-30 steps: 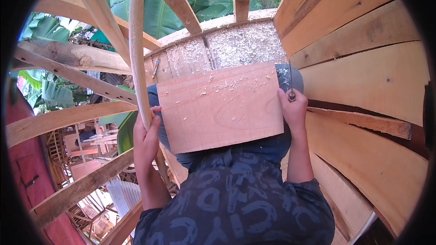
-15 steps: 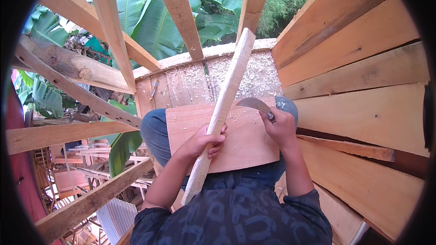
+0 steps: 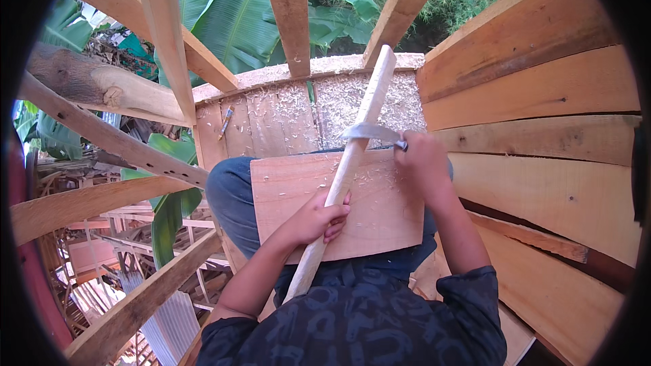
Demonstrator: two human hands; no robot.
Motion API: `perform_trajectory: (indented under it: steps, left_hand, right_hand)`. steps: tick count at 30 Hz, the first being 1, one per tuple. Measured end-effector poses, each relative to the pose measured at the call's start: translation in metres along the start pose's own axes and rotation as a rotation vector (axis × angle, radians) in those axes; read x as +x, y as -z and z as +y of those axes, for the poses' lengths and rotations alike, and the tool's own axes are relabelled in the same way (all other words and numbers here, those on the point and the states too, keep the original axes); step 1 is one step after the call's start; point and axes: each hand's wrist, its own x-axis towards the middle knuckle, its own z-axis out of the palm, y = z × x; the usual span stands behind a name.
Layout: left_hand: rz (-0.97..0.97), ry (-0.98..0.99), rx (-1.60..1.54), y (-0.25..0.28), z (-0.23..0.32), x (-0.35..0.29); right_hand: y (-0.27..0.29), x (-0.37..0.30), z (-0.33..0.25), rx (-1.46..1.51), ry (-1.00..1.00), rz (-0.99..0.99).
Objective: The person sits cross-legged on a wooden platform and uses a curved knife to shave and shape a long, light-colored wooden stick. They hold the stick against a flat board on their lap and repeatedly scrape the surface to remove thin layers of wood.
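Observation:
A long pale wooden stick (image 3: 349,163) slants across my lap, its far end up and to the right, its near end against my shirt. My left hand (image 3: 320,217) is wrapped round its lower half. My right hand (image 3: 422,161) grips a curved knife (image 3: 373,133) by its dark handle. The blade lies across the upper part of the stick and appears to touch it. Under both, a flat wooden board (image 3: 386,207) rests on my thighs, with a few shavings on it.
Wood shavings (image 3: 332,105) cover the plank floor (image 3: 237,137) ahead, where a small pen-like object (image 3: 226,122) lies. Stacked planks (image 3: 536,139) wall the right side. Upright posts (image 3: 288,20) and slanting beams (image 3: 108,200) stand ahead and left, with gaps dropping to lower ground.
My right hand has moved up and slightly right, bringing the knife blade from beside the stick to across it. The left hand keeps its hold, and the whole view has shifted slightly.

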Motion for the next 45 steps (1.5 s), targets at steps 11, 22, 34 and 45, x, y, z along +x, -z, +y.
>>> perform_trajectory:
  steps: [11, 22, 34, 45]
  left_hand:
    - [0.063, -0.023, 0.234, -0.01, -0.001, -0.002]
    - [0.012, -0.089, -0.011, -0.005, -0.003, -0.004]
    - [-0.211, -0.324, -0.159, -0.02, 0.034, -0.02]
    - [-0.279, -0.781, 0.088, -0.043, 0.083, -0.036]
  right_hand:
    - [0.003, -0.017, -0.01, 0.015, 0.068, 0.006]
    - [0.0, -0.04, -0.024, 0.26, 0.087, -0.096]
    - [-0.007, -0.071, -0.056, 1.674, -0.395, -0.339]
    - [-0.004, -0.097, -0.041, 1.714, -0.238, -0.25]
